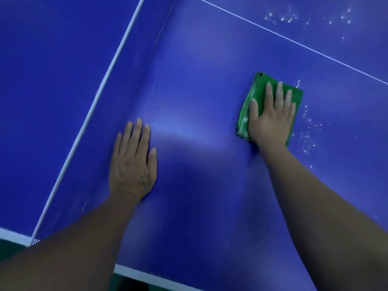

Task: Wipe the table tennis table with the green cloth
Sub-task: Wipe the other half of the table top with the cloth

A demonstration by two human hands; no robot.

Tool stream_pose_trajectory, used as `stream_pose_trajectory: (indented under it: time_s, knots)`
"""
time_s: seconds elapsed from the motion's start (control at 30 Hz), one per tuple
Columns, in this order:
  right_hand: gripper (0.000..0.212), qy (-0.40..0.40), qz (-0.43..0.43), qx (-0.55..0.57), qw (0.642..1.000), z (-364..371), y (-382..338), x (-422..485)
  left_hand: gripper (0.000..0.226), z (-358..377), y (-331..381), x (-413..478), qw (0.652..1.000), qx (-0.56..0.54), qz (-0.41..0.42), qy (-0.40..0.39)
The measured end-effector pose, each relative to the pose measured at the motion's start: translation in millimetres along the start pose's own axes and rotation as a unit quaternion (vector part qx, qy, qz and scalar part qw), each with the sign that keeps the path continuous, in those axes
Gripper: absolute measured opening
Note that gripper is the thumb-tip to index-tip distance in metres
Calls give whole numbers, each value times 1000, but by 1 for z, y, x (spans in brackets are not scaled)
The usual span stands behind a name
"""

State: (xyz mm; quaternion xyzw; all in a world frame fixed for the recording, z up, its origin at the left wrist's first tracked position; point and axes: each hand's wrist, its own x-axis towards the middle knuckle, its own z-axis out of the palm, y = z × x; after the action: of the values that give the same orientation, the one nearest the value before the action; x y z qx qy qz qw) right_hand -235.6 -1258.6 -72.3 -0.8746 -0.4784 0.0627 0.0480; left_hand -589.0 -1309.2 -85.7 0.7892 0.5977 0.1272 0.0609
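right hand (270, 120) flat on green cloth (255, 97), table (199, 70)

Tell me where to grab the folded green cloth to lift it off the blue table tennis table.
Probably the layered left edge of the folded green cloth. It lies flat on the blue table tennis table under the open right hand, so pinch that exposed fold from the left side.
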Motion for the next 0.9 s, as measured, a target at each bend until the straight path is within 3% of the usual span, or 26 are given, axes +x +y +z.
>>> stream_pose_trajectory:
  time_s: [0.1,0.17,0.33,0.43,0.5,0.7,0.83,0.9]
  knots:
    - [75,19,78,6,997,8,-39,-11,58,2,0,3,1000,-10,-13,-5]
    - [75,20,69,4,997,14,-75,-28,57,3,1,4,1000,-15,-16,-5]
    - [71,21,-113,50,992,29,-148,-92,55,4,2,6,1000,-19,-20,5]
    - [68,34,-236,79,968,34,-119,-100,55,5,2,6,1000,-18,-19,8]
    - [69,37,-274,71,958,31,-78,-95,54,5,2,5,1000,-15,-24,3]
    - [70,19,-142,7,990,8,28,-84,56,0,3,7,999,-20,-40,-22]
    - [71,15,10,-4,1000,12,-6,-85,56,-1,3,6,999,-21,-45,-24]
    - [72,26,45,1,999,18,-48,-84,56,0,1,6,999,-19,-40,-21]
